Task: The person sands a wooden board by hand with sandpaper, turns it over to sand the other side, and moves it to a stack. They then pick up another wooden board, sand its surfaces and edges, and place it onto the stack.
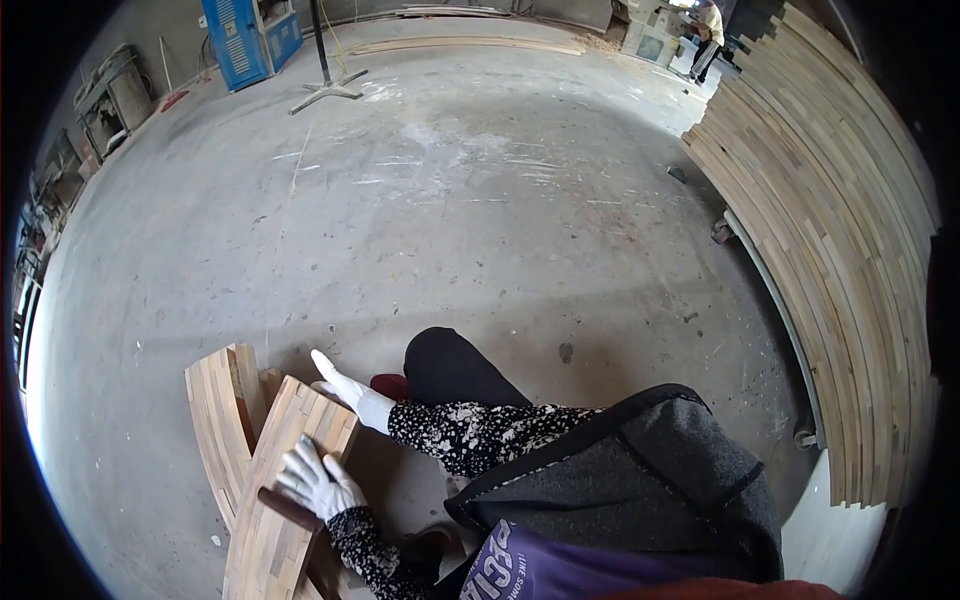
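Note:
My left hand [318, 482], in a white glove, lies with fingers stretched over the face of a long laminated wood board [268, 535]. A dark reddish-brown bar [290, 508] rests across the board, right beside that hand's lower edge. My right hand [345, 385], also gloved in white, is at the board's upper end, with fingers extended and pointing away to the upper left. Under and behind this board leans a second laminated board [215, 415], and a shorter wood piece [248, 385] shows next to it.
A large stack of jointed wood panels [820, 240] on a wheeled cart fills the right side. At the back are a blue machine cabinet [240, 45], a black post on a cross-shaped base [328, 90], long wood strips [465, 43] on the floor and a person [708, 35] at a machine.

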The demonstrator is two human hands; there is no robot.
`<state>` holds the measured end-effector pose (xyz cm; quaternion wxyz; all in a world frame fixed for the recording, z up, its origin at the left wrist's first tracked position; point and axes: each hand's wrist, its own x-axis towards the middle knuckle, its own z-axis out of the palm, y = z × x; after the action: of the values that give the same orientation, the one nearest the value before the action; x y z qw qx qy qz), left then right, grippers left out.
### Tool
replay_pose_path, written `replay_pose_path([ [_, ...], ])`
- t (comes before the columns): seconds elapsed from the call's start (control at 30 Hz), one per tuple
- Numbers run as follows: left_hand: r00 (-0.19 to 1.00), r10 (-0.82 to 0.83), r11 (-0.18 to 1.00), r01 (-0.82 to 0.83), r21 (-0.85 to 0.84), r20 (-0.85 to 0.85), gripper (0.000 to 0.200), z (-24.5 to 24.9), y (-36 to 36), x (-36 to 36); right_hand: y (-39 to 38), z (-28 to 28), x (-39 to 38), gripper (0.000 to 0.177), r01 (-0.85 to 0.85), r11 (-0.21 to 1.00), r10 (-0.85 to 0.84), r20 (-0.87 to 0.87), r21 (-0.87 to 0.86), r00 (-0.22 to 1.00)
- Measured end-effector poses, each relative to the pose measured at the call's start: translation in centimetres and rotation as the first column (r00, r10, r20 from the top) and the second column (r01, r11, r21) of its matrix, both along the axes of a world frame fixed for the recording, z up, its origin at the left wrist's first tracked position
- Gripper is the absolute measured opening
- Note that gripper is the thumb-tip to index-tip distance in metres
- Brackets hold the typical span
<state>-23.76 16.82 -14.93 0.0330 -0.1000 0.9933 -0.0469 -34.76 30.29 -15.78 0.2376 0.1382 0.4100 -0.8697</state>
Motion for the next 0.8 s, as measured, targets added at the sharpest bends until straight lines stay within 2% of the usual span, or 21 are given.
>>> replay_pose_path([
  [0.1, 0.936, 0.352, 0.924, -0.349, -0.154, -0.005, 0.055, -1.5, -8.7, 3.2, 0.1, -0.5, -0.1, 0.107, -0.014, 1.0, 0.014, 0.002, 0.006, 1.0],
  [0.13, 0.868, 0.496, 0.849, -0.486, -0.21, 0.0, 0.057, -1.9, -12.6, 4.8, 0.1, -0.6, -0.2, 0.108, -0.02, 1.0, 0.02, 0.002, 0.006, 1.0],
  [0.17, 0.776, 0.626, 0.753, -0.578, -0.315, 0.073, 0.06, -1.7, -16.5, 6.6, 0.1, -0.7, -0.2, 0.108, -0.027, 1.0, 0.027, 0.002, 0.006, 1.0],
  [0.2, 0.805, 0.567, 0.732, -0.59, -0.34, -0.176, 0.056, -4.3, -22.0, 10.4, 0.1, -0.7, -0.2, 0.108, -0.035, 0.999, 0.035, 0.0, 0.006, 0.999],
  [0.23, 0.785, 0.462, 0.711, -0.606, -0.358, -0.412, 0.054, -4.5, -24.1, 12.6, 0.1, -0.9, -0.2, 0.109, -0.041, 0.999, 0.041, -0.003, 0.007, 0.999],
  [0.27, 0.787, 0.46, 0.709, -0.604, -0.364, -0.411, 0.054, -5.8, -25.6, 13.5, 0.1, -1.0, -0.2, 0.109, -0.047, 0.999, 0.047, -0.002, 0.007, 0.999],
  [0.3, 0.785, 0.376, 0.702, -0.588, -0.402, -0.492, 0.052, -7.2, -27.1, 14.5, 0.1, -1.2, -0.3, 0.11, -0.055, 0.998, 0.055, 0.0, 0.007, 0.998],
  [0.37, 0.753, 0.19, 0.682, -0.563, -0.467, -0.63, 0.048, -6.0, -26.2, 14.6, -0.1, -2.5, -0.5, 0.111, -0.07, 0.997, 0.07, -0.004, 0.013, 0.998],
  [0.4, 0.752, 0.192, 0.683, -0.564, -0.464, -0.631, 0.048, -5.8, -25.6, 13.9, -0.1, -2.9, -0.6, 0.111, -0.077, 0.997, 0.077, -0.009, 0.022, 0.997],
  [0.43, 0.72, 0.593, 0.647, -0.692, -0.318, -0.36, 0.053, -2.9, -21.4, 11.4, -0.1, -3.0, -0.6, 0.112, -0.086, 0.996, 0.086, -0.014, 0.034, 0.996],
  [0.47, 0.539, 0.842, 0.528, -0.819, -0.223, 0.016, 0.059, -0.5, -17.4, 9.3, -0.1, -2.9, -0.5, 0.112, -0.097, 0.994, 0.097, -0.018, 0.044, 0.995],
  [0.53, 0.691, 0.718, 0.69, -0.688, -0.226, 0.085, 0.058, 0.6, -11.5, 6.8, -0.1, -2.9, -0.5, 0.113, -0.124, 0.99, 0.126, -0.024, 0.065, 0.992],
  [0.6, 0.898, 0.435, 0.871, -0.403, -0.28, 0.06, 0.062, -1.7, -6.8, 4.6, 0.0, -1.7, -0.2, 0.114, -0.147, 0.986, 0.15, -0.032, 0.08, 0.988],
  [0.63, 0.956, 0.292, 0.949, -0.289, -0.129, 0.003, 0.059, -1.1, -2.9, 3.4, -0.1, -2.5, -0.3, 0.114, -0.152, 0.984, 0.156, -0.039, 0.089, 0.987],
  [0.7, 0.999, 0.013, 1.0, -0.014, 0.016, 0.03, 0.057, 0.9, 4.5, 1.2, 0.1, -1.5, -0.2, 0.115, -0.157, 0.982, 0.163, -0.053, 0.11, 0.985],
  [0.73, 1.0, 0.008, 1.0, -0.008, 0.02, 0.023, 0.057, 0.3, 5.8, 1.0, 0.1, -1.7, -0.2, 0.116, -0.156, 0.98, 0.165, -0.062, 0.121, 0.984],
  [0.8, 0.979, -0.152, 0.967, 0.175, 0.183, -0.134, 0.055, -1.0, 8.1, 0.0, 0.6, -1.7, -1.3, 0.115, -0.146, 0.981, 0.155, -0.059, 0.125, 0.986],
])
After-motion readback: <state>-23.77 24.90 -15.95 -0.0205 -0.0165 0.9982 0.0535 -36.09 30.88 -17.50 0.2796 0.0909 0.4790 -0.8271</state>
